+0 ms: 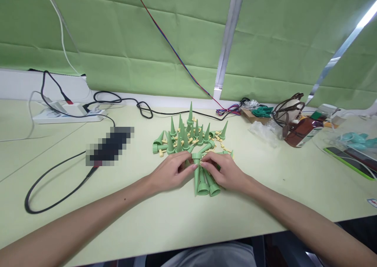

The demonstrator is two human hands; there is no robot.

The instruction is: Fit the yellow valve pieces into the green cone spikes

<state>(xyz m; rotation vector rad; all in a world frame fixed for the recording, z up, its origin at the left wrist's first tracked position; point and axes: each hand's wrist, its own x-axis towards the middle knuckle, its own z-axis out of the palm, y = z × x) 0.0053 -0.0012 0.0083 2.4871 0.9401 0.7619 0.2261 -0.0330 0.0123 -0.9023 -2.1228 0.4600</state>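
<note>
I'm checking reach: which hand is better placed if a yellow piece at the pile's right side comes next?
Probably the right hand: it sits nearer those yellow pieces, while the left hand, at the green spike, would need to reach across.

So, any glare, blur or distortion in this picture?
Head view: glare whitens the shiny strip at upper right; coarse pixel blocks hide the dark object at left; wide-angle distortion seems to stretch the forearms; the green cones look fairly sharp.
</note>
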